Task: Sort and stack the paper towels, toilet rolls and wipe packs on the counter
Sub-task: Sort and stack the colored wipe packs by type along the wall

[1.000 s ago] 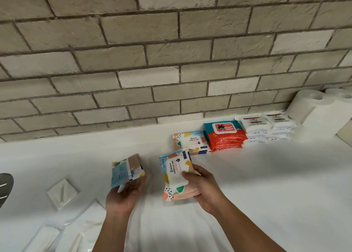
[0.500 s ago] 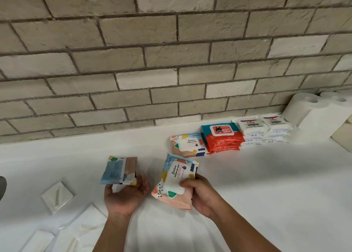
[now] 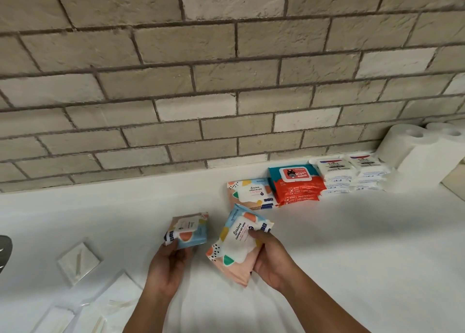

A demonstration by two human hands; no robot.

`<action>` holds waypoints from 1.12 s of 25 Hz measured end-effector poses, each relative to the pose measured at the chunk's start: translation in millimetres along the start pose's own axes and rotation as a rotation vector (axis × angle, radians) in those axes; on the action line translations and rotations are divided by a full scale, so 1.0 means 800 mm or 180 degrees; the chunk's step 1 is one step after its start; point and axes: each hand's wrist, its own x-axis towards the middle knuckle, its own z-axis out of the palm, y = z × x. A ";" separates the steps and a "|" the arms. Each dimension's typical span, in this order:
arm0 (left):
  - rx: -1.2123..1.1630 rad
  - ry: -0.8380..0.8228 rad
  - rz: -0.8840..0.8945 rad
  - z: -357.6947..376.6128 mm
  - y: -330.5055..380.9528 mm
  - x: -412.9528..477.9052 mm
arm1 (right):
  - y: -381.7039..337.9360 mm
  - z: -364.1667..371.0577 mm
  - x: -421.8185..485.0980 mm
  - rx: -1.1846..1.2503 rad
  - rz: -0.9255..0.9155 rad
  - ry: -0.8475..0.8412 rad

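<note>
My left hand (image 3: 168, 264) holds a small patterned wipe pack (image 3: 188, 231) by its lower edge, label side up. My right hand (image 3: 273, 258) grips a larger patterned wipe pack (image 3: 234, 244), tilted, thumb on its white label. Both packs are above the white counter (image 3: 352, 244). Along the wall lie a matching patterned pack (image 3: 249, 193), a stack of red wipe packs (image 3: 295, 185), two stacks of white wipe packs (image 3: 352, 174), and white paper towel rolls (image 3: 422, 154) upright at the far right.
Clear-wrapped napkin and cutlery packets (image 3: 79, 262) lie on the counter at the lower left. A dark object (image 3: 3, 252) pokes in at the left edge. A brick wall (image 3: 226, 81) backs the counter.
My left hand has turned its small pack over, so the labelled face now shows. The right hand's pack has tilted and dropped slightly.
</note>
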 end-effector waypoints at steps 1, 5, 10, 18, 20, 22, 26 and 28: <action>0.0063 -0.0064 0.0016 -0.002 0.001 -0.004 | -0.001 0.000 0.001 0.0011 0.0007 0.0091; 0.0115 -0.0263 -0.0005 -0.001 0.009 -0.024 | -0.009 0.001 0.008 -0.0011 -0.0040 0.0364; 0.0274 0.0104 -0.0020 -0.008 0.013 -0.034 | -0.005 0.003 0.014 -0.0111 0.0037 0.0393; 0.1102 -0.0017 -0.0622 -0.007 0.036 -0.032 | 0.004 -0.008 0.026 -0.0118 0.0118 0.0381; 0.1407 0.0048 -0.0493 -0.007 0.031 -0.029 | -0.005 -0.006 0.035 -0.0027 0.0044 0.0368; 0.1484 0.0062 -0.0327 -0.008 0.027 -0.027 | -0.017 -0.003 0.048 0.0003 -0.0096 0.0354; 0.1078 0.0013 0.0023 -0.006 0.032 -0.020 | -0.044 0.005 0.081 0.0111 -0.0349 0.0191; 0.0949 -0.0013 0.0088 -0.001 0.039 -0.017 | -0.054 0.007 0.100 0.0280 -0.0355 0.0298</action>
